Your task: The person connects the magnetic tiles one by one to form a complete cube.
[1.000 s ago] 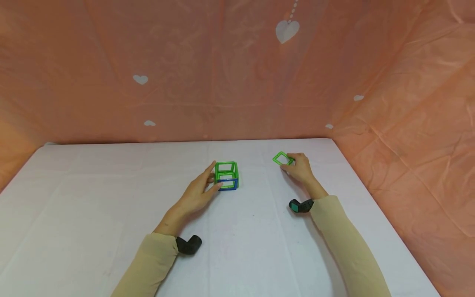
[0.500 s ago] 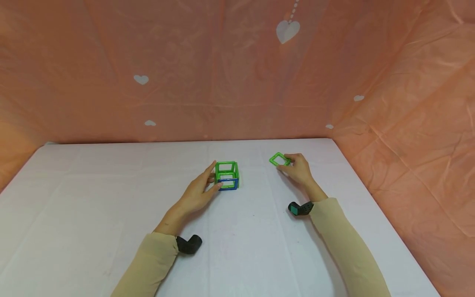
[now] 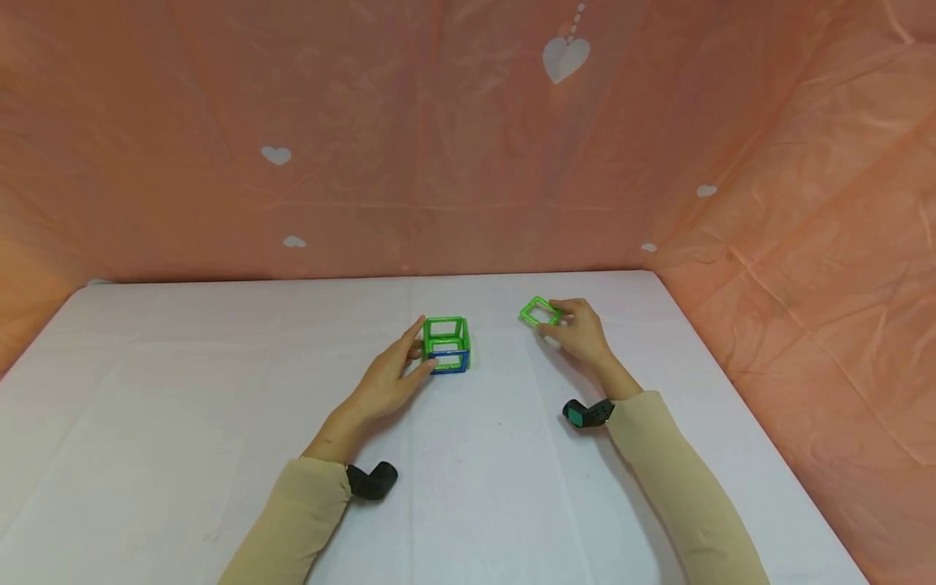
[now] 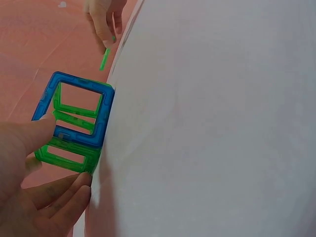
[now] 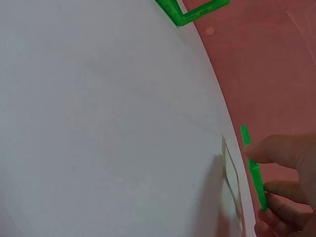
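Observation:
My left hand (image 3: 383, 386) holds a small cube-like frame of magnetic tiles (image 3: 449, 353) on the table, thumb at the front and fingers along its left side. The frame is made of green open squares with a blue square tile (image 4: 105, 116) on the side facing me. In the left wrist view the thumb overlaps the blue tile's edge. To the right of the cube, my right hand (image 3: 582, 335) pinches a single green square magnetic tile (image 3: 529, 306) by its right side, apart from the cube. The right wrist view shows that green tile (image 5: 255, 170) edge-on between thumb and fingers.
A white cloth covers the table (image 3: 468, 487). Behind it hangs an orange-pink curtain (image 3: 409, 162) with white hearts, and another stretch runs along the right side. A black wrist camera (image 3: 373, 482) sits at the left cuff, another wrist camera (image 3: 588, 413) at the right.
The right hand has moved a little to the left, bringing the green square tile closer to the cube. The left hand and the cube stay in place.

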Tool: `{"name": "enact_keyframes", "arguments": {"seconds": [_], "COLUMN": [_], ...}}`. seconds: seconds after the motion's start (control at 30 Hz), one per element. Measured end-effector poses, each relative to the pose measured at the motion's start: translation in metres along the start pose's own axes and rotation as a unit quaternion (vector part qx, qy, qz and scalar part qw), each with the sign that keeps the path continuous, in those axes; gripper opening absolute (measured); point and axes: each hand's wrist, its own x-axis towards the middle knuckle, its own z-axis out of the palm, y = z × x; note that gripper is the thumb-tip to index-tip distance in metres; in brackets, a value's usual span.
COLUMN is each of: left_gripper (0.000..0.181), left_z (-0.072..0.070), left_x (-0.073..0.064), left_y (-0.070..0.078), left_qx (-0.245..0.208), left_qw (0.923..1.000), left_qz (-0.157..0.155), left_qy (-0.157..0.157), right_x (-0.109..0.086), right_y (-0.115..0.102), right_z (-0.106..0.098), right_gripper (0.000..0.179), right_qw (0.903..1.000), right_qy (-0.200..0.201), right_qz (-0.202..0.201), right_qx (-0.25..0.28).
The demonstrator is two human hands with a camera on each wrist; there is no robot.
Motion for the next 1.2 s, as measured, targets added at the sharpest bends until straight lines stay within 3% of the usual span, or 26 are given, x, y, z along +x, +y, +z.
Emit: {"name": "enact_keyframes", "arguments": {"seconds": [0.43, 0.73, 1.2], "left_gripper": [0.070, 0.072, 0.070], "left_z": [-0.001, -0.001, 0.000], "left_x": [-0.001, -0.002, -0.001], "left_y": [-0.001, -0.002, -0.001], "left_qx": [0.003, 0.002, -0.004], "left_qw": [1.0000, 1.0000, 1.0000], "left_qz": [0.001, 0.000, -0.004], "left_qy": [0.002, 0.004, 0.001], "right_x": [-0.003, -0.007, -0.010], "right_y": [-0.023, -0.037, -0.056], "right_z": [0.008, 0.011, 0.014], "right_gripper": [0.055, 0.051, 0.049], "right_qw": [0.9993, 0.9964, 0.9902], "right_qy": [-0.008, -0.021, -0.033], "right_qz": [-0.015, -0.047, -0.115], "right_qx": [0.032, 0.067, 0.071]}}
